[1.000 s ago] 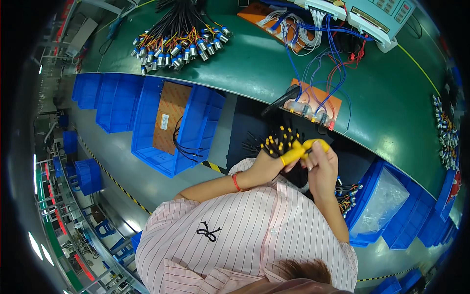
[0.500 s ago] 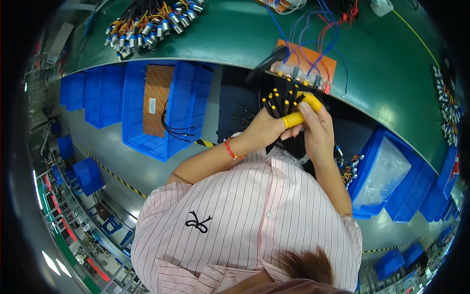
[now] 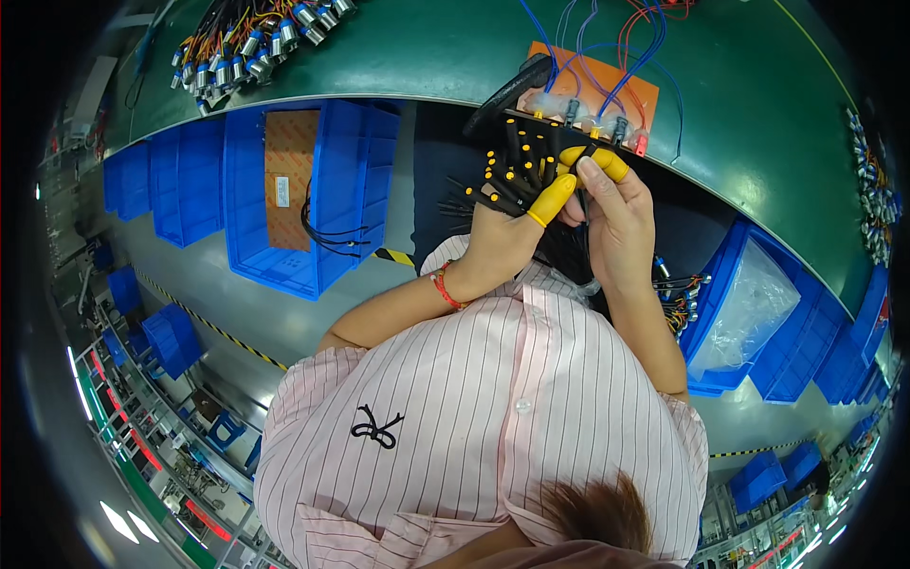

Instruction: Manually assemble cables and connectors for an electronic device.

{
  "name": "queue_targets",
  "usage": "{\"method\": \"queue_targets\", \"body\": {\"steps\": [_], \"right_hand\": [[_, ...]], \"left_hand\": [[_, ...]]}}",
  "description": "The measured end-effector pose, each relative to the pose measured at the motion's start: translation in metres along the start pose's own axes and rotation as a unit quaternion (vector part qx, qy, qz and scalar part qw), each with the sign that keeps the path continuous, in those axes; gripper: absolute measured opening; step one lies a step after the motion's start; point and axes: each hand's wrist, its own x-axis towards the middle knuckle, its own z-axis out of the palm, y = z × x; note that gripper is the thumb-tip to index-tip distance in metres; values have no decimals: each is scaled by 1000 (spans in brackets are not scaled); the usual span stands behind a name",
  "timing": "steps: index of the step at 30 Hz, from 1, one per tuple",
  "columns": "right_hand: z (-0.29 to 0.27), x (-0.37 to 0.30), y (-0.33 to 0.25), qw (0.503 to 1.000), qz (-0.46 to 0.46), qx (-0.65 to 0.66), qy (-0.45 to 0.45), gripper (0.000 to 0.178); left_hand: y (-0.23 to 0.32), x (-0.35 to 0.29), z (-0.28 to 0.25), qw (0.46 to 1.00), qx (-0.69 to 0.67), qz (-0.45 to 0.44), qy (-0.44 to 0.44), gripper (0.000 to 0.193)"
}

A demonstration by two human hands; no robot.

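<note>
A bundle of black cables with yellow ends fans out in front of me at the bench's near edge. My left hand is closed round the bundle, a yellow finger cot over its thumb. Close against it, my right hand pinches one black cable between the thumb and a finger in a yellow cot. The cables' lower lengths run down behind my hands toward my lap. Just beyond the bundle stands an orange block with a row of connectors and blue, purple and red wires.
On the green bench, a heap of silver-and-blue connectors lies at the far left. A black bar-like object juts over the bench edge. Blue bins stand below at left; another bin holding clear plastic film is at right.
The bundle's yellow-tipped ends have spread wider and leftward. My right fingers now pinch a single cable beside my left thumb. The whole view has shifted slightly.
</note>
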Motion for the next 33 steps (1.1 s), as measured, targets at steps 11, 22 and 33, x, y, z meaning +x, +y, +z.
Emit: {"method": "queue_targets", "body": {"steps": [11, 22, 33], "right_hand": [[-4, 4, -1, 999, 34, 39, 0, 19], [-6, 2, -1, 1000, 12, 14, -6, 21], [-5, 4, 2, 999, 31, -8, -13, 18]], "left_hand": [[-4, 6, 5, 997, -66, -36, -9, 15], [3, 3, 7, 993, -107, -57, 7, 16], [-3, -2, 14, 997, -15, 29, 63, 10]]}}
